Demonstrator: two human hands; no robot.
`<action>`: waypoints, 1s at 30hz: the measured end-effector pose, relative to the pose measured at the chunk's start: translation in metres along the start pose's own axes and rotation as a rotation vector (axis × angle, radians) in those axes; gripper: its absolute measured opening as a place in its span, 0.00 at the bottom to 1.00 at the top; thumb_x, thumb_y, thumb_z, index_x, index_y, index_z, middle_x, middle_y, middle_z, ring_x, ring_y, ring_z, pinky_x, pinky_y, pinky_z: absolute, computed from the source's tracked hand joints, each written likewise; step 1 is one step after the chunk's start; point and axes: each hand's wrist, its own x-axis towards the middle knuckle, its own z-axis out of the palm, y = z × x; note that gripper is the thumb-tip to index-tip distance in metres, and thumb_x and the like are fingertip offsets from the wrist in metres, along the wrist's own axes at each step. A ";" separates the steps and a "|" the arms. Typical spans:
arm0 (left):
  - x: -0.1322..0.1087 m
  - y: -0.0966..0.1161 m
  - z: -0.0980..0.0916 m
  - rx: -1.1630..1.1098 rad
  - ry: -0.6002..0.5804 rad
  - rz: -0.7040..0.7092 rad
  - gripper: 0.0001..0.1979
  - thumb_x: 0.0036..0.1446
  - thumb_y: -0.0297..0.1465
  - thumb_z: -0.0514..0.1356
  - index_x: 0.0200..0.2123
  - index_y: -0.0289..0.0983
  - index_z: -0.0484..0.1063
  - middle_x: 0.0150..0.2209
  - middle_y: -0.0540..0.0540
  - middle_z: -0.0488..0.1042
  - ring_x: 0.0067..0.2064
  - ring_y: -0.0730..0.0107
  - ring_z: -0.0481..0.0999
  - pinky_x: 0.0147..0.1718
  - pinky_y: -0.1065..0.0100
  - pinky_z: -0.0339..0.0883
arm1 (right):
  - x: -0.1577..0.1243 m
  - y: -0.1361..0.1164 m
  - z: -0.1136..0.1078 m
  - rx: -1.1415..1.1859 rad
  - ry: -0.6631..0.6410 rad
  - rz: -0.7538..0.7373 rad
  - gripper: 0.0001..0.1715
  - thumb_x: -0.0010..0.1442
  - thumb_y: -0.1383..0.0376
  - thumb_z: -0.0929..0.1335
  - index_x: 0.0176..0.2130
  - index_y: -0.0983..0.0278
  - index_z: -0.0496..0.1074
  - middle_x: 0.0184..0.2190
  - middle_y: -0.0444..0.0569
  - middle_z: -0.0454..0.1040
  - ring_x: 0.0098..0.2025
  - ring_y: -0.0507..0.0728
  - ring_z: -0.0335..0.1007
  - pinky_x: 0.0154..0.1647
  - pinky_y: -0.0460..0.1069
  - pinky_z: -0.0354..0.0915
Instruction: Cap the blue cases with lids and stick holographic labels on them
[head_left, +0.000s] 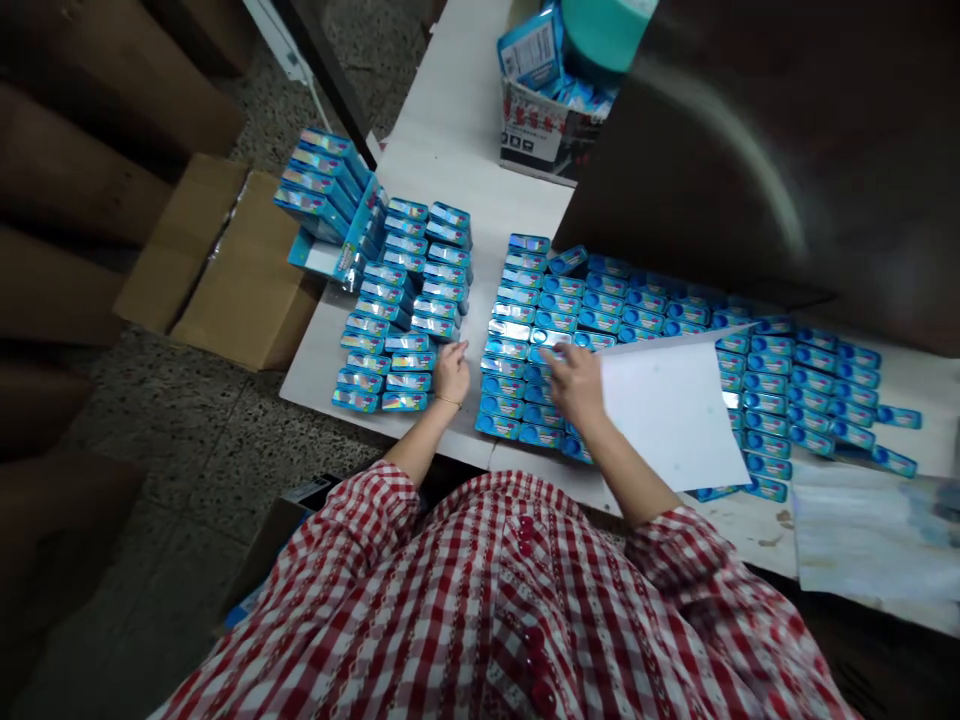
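Observation:
My left hand [451, 376] rests at the right side of a two-column group of small blue packs [409, 384], its fingers stretched forward and nothing visible in them. The packs stand close together in rows. My right hand [576, 382] is over a larger block of similar blue packs [501, 388], fingers apart and slightly blurred, with the fingertips at or just above the pack tops. Beside the right wrist, a white sheet [671, 415] with a folded top edge lies over part of that block. Whether the right fingertips press on a pack is unclear.
An open blue display carton [360, 235] with packs on it stands at the table's left edge. Farther back is a printed box [534, 135] holding blue packets. A dark panel [750, 150] rises behind the packs. Cardboard boxes [232, 265] sit on the floor, left.

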 end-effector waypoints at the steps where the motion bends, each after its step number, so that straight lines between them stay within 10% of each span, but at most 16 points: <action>1: 0.001 0.012 0.003 -0.001 0.033 0.042 0.16 0.50 0.24 0.53 0.40 0.36 0.76 0.45 0.41 0.72 0.48 0.62 0.70 0.53 0.62 0.61 | -0.001 0.024 -0.016 -0.010 0.085 0.040 0.25 0.60 0.68 0.59 0.56 0.57 0.65 0.51 0.55 0.65 0.47 0.63 0.58 0.44 0.56 0.53; 8: 0.007 0.137 0.085 0.026 -0.246 0.411 0.14 0.58 0.32 0.52 0.41 0.36 0.75 0.44 0.43 0.74 0.49 0.64 0.71 0.51 0.65 0.60 | -0.049 0.179 -0.064 -0.301 0.066 0.115 0.16 0.59 0.66 0.63 0.46 0.62 0.72 0.41 0.54 0.73 0.43 0.61 0.60 0.41 0.55 0.51; 12: 0.008 0.190 0.159 0.284 -0.648 0.383 0.18 0.55 0.42 0.55 0.40 0.36 0.75 0.41 0.43 0.76 0.46 0.60 0.72 0.47 0.63 0.63 | -0.103 0.187 -0.041 -0.312 0.191 0.070 0.15 0.63 0.68 0.60 0.42 0.61 0.74 0.37 0.51 0.75 0.36 0.56 0.61 0.35 0.52 0.50; 17: -0.003 0.203 0.227 0.238 -1.093 0.227 0.14 0.48 0.38 0.60 0.32 0.33 0.75 0.27 0.48 0.74 0.31 0.68 0.72 0.31 0.70 0.64 | -0.146 0.169 -0.035 -0.200 0.189 0.069 0.19 0.62 0.70 0.59 0.49 0.61 0.71 0.43 0.52 0.74 0.41 0.57 0.62 0.36 0.52 0.52; 26: -0.021 0.201 0.236 0.096 -0.971 0.423 0.10 0.49 0.30 0.57 0.33 0.33 0.75 0.31 0.47 0.76 0.35 0.67 0.73 0.37 0.68 0.65 | -0.129 0.220 -0.079 -0.124 0.184 0.238 0.23 0.61 0.65 0.59 0.55 0.61 0.65 0.51 0.56 0.67 0.48 0.63 0.59 0.44 0.56 0.54; 30: -0.025 0.204 0.232 0.074 -0.932 0.457 0.09 0.50 0.31 0.57 0.33 0.35 0.76 0.34 0.47 0.78 0.38 0.65 0.75 0.40 0.67 0.65 | -0.123 0.235 -0.072 -0.222 0.116 0.093 0.22 0.62 0.68 0.58 0.55 0.63 0.65 0.48 0.55 0.69 0.46 0.61 0.60 0.41 0.54 0.54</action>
